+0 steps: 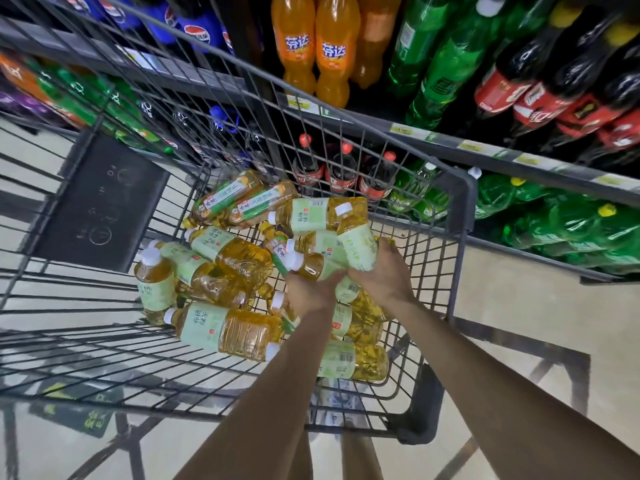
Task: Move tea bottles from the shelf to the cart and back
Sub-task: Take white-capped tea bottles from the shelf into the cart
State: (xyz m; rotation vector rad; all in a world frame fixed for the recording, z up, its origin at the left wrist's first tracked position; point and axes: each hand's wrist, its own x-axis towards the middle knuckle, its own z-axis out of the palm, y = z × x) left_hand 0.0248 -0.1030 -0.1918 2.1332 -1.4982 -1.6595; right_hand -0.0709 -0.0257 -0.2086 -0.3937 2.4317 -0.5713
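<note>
Several tea bottles with pale green labels and white caps lie in a heap inside the grey wire cart (460,216). My left hand (311,292) grips one lying tea bottle (311,265) by its body, cap pointing left. My right hand (388,271) holds another tea bottle (356,233) upright by its lower part, lifted a little above the heap. Both hands are close together near the cart's right side. More tea bottles (228,327) lie to the left and below my arms.
Shelves of soda stand beyond the cart: orange bottles (311,46) at the top, green ones (446,57) and dark cola (554,74) to the right, cola (341,174) on the low shelf. A dark child-seat flap (100,202) sits at the cart's left. Pale floor lies underneath.
</note>
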